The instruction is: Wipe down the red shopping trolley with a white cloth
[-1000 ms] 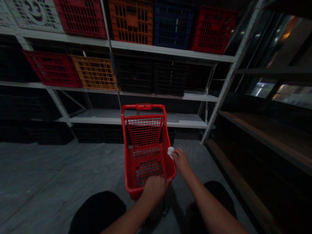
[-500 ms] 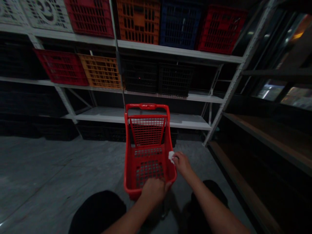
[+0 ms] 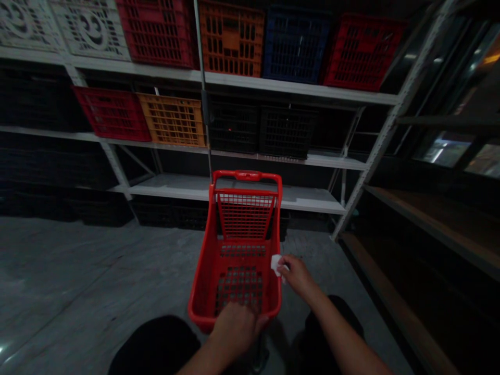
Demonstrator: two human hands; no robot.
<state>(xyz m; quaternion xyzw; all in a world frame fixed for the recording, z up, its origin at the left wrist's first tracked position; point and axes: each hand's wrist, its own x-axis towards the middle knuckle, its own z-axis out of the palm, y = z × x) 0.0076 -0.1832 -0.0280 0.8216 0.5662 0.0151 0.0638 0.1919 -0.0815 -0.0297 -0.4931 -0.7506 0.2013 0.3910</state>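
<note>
A red plastic shopping cart [image 3: 198,281] stands before me between my knees, its handle on the far side. Inside, its grid floor and mesh back panel show. My left hand [image 3: 237,324] is closed over the near rim of the cart, the thumb lying along the rim to the right. My right hand [image 3: 294,272] pinches a crumpled white tissue [image 3: 276,264] at the cart's right side rim. The tissue lies against that rim. The fingertips of my left hand are hidden inside the basket.
Behind the cart is a white metal shelf rack [image 3: 312,200]. Plastic crates stand on it, among them an orange crate [image 3: 230,41], a blue crate [image 3: 296,47] and a yellow crate [image 3: 172,119]. Another rack with a brown shelf [image 3: 429,213] runs along the right. The floor [image 3: 78,271] is grey concrete.
The near end of the cart has swung left in view, with my left hand on its rim. My right hand and the tissue sit slightly lower in view, nearer along the right rim.
</note>
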